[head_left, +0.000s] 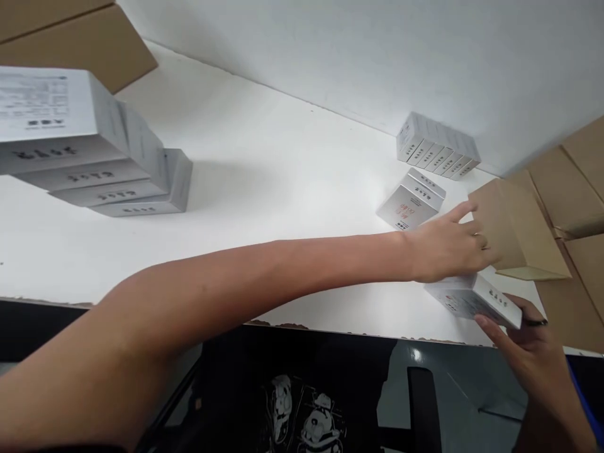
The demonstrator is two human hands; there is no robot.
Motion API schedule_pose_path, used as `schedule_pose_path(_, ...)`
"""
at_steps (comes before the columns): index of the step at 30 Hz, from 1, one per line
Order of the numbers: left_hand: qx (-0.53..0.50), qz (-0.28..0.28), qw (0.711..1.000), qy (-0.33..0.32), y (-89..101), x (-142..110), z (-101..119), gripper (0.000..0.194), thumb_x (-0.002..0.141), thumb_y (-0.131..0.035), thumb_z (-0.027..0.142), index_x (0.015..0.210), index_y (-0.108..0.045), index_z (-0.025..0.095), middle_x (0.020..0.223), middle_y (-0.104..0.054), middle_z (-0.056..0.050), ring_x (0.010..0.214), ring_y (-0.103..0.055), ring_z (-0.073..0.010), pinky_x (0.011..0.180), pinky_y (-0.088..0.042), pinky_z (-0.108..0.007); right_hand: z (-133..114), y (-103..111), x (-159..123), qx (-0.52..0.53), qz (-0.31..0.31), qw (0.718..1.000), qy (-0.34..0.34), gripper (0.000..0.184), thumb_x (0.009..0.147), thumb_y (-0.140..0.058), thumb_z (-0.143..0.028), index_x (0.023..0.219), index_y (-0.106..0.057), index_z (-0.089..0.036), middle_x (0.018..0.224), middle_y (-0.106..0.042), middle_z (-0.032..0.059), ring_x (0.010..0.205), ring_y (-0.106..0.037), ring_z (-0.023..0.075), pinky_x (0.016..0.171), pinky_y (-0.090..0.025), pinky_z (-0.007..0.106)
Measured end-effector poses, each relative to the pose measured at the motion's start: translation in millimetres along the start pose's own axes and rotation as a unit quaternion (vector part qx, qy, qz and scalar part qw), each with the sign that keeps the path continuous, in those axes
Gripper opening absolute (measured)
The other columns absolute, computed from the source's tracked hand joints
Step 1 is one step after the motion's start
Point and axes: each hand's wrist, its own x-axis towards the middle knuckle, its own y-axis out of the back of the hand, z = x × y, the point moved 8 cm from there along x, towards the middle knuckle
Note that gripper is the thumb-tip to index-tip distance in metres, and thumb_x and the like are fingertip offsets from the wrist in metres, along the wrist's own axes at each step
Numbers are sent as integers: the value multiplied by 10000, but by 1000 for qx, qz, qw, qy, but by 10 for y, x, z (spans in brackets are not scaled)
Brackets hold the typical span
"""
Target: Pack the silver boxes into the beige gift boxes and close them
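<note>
My left arm stretches across the white table (pixel 264 163) to the right. My left hand (pixel 448 248) rests with fingers extended against the flap of a brown cardboard box (pixel 519 233) and over a small white carton (pixel 476 299). My right hand (pixel 528 343) grips that white carton from below at the table's front edge. Another white carton with red print (pixel 413 201) lies just beyond my left hand.
A row of several white cartons (pixel 436 148) stands by the wall at the back right. A leaning stack of flat white cartons (pixel 94 151) sits at the left, with brown cardboard (pixel 70 31) behind it. More brown boxes (pixel 580 189) fill the right side.
</note>
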Motion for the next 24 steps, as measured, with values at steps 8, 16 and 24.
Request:
schedule_pose_path(8, 12, -12, 997, 70, 218, -680, -426, 232, 1008, -576, 124, 1176, -723, 185, 1185, -747, -126, 1215, -592, -329, 1101, -373, -522, -475, -390, -193, -59, -91, 978, 177, 282, 955, -751, -327, 872, -490, -263, 1518, -638, 61, 1252, -699, 243, 789, -598, 313)
schedule_pose_path(16, -180, -20, 977, 110, 109, -600, -1000, 748, 722, -882, 499, 1360, -622, 208, 1701, -381, -202, 1586, -248, -513, 1236, -221, -699, -620, -815, -57, 13, -203, 950, 236, 634, 845, -931, -434, 1138, -382, -318, 1499, -523, 98, 1444, -526, 305, 1046, -571, 462)
schedule_pose_path(24, -263, -114, 931, 228, -19, -497, -1196, 917, 679, -833, 546, 1448, -443, 233, 1477, -582, -142, 1376, -492, -422, 1143, -424, -605, -439, -955, 86, 43, -110, 973, 201, 973, 916, -706, -787, 1614, -171, -371, 1362, -392, 100, 1193, -538, 289, 956, -601, 485)
